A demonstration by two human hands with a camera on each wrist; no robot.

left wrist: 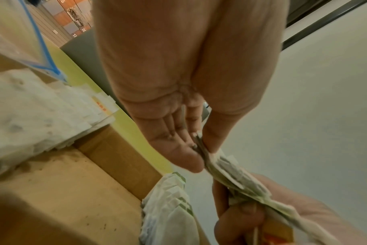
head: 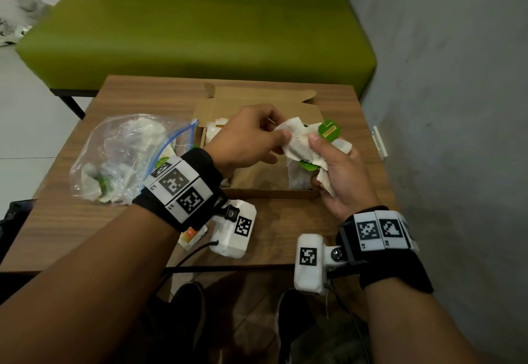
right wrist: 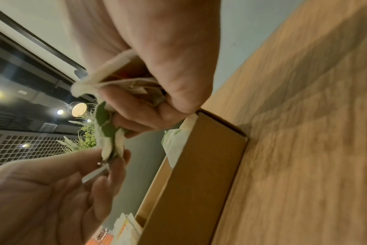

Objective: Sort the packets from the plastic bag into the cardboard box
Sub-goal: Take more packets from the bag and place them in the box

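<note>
Both hands meet above the open cardboard box [head: 258, 176], which sits on a small wooden table [head: 85, 220] in front of a green bench [head: 200, 29]. The right hand [head: 341, 176] clutches a crumpled bunch of tea bags [head: 300, 142], white paper pouches with green tags [head: 328, 130] sticking out at the top; its fingers and thumb are wrapped round the bundle. The left hand [head: 245, 138] reaches across from the other side and pinches the near edge of that same bunch between thumb and fingertips, so the bundle is gripped from both sides and hangs just over the right part of the box. From the left wrist the pinch shows clearly, thumb and fingers closed on the thin paper edges. Inside the box, white packets [head: 213, 132] stand stacked at the back left corner, and another white pouch [head: 297, 178] lies against the right wall beneath the hands. To the left of the box, touching its corner, lies the clear plastic bag [head: 120, 158] with a blue zip strip, its mouth open toward the box and more white and green packets inside it. A small packet with an orange patch [head: 192, 236] lies on the table near the front edge, partly hidden under the left wrist.
</note>
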